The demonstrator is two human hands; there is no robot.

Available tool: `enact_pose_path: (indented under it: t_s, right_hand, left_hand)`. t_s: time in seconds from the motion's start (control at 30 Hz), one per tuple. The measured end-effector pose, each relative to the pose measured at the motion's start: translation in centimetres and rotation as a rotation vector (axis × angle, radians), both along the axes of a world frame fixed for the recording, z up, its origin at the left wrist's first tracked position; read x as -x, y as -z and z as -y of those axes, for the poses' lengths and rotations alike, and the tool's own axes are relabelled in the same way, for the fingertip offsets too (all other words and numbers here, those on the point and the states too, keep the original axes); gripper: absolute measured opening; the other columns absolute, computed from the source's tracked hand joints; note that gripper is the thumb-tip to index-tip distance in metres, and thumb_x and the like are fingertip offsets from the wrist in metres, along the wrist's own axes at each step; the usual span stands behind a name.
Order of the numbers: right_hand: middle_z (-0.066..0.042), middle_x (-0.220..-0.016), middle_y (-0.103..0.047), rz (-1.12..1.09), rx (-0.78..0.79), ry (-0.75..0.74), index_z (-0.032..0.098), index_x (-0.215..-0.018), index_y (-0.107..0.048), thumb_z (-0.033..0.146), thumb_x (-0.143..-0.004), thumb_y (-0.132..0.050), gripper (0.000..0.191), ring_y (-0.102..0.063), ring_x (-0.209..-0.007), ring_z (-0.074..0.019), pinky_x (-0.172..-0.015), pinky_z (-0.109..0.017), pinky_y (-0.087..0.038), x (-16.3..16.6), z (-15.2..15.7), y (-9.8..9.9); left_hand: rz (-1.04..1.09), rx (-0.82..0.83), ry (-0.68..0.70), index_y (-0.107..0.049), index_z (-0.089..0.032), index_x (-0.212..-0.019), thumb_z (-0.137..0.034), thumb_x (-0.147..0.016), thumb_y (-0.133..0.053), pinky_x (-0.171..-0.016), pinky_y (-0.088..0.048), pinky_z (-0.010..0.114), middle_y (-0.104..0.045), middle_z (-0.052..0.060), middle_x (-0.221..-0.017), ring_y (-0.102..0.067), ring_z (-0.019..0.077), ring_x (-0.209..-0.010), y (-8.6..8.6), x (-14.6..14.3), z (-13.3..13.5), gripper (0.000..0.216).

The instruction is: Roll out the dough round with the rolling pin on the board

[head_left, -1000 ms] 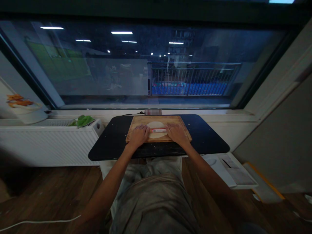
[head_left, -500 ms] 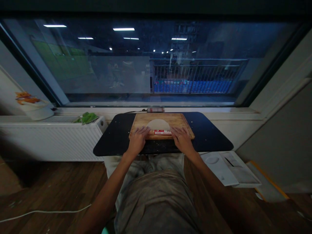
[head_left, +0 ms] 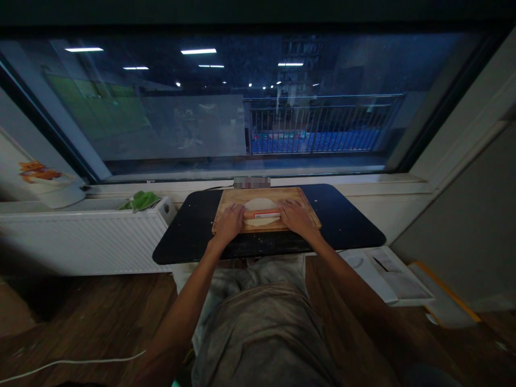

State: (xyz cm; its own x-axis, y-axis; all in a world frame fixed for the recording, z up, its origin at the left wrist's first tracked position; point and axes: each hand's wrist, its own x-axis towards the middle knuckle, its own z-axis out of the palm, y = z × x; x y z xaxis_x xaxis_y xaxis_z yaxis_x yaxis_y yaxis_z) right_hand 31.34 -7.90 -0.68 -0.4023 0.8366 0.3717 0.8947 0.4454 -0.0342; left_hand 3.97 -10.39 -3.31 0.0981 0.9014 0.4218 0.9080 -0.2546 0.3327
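A flat round sheet of pale dough [head_left: 260, 203] lies on a wooden cutting board [head_left: 230, 195]. Across the dough's middle rests a rolling pin [head_left: 250, 214] with a red and white label. My left hand [head_left: 229, 221] is closed over the pin's left end, the fingers curled down around it. At the right end, my right hand [head_left: 297, 216] grips the pin with bent fingers. Dough shows both above and below the pin. The pin's two ends are hidden under my hands.
The board sits on a small black table [head_left: 346, 217] dotted with white specks. Beside it, a green cloth [head_left: 142, 201] lies on a white radiator [head_left: 92, 236]. A window stands behind. White packaging [head_left: 403, 279] is at the lower right, and a white cable [head_left: 76, 362] crosses the floor.
Both hands have pushed the rolling pin forward, from the dough's near edge to about its middle. The dough's near part now shows below the pin. The view has shifted slightly.
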Motion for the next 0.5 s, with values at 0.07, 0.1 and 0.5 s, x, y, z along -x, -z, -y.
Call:
enact_pose_path:
  t_s: [0.07,0.1,0.5]
  right_hand:
    - [-0.019,-0.15,-0.074,-0.011,0.007,-0.006,0.012,-0.145,-0.074,0.031,-0.12,-0.029,0.054,-0.061,-0.149,-0.0317,-0.128,-0.048,-0.039,0.0,0.2,-0.1]
    - [-0.019,-0.149,-0.075,-0.023,0.011,-0.009,0.012,-0.144,-0.074,0.031,-0.12,-0.03,0.054,-0.061,-0.149,-0.0318,-0.129,-0.049,-0.038,0.0,0.4,0.0]
    - [-0.014,-0.148,-0.076,-0.254,-0.051,-0.112,0.022,-0.15,-0.074,0.033,-0.117,-0.042,0.047,-0.066,-0.145,-0.0298,-0.126,-0.053,-0.044,-2.4,3.9,3.3]
  left_hand:
    - [-0.007,-0.003,0.005,-0.077,-0.021,-0.133,-0.029,-0.116,-0.043,-0.131,-0.045,0.048,-0.077,0.011,-0.145,-0.062,0.0293,-0.15,0.1,0.1,0.4,0.038]
    - [-0.016,0.0,0.016,-0.077,-0.023,-0.131,-0.032,-0.117,-0.044,-0.132,-0.044,0.049,-0.078,0.01,-0.145,-0.061,0.0294,-0.151,0.1,0.2,0.7,0.038]
    - [-0.237,-0.036,0.076,-0.067,-0.022,-0.152,-0.01,-0.109,-0.041,-0.134,-0.04,0.053,-0.068,0.013,-0.16,-0.06,0.0282,-0.154,0.0,0.6,5.5,0.052]
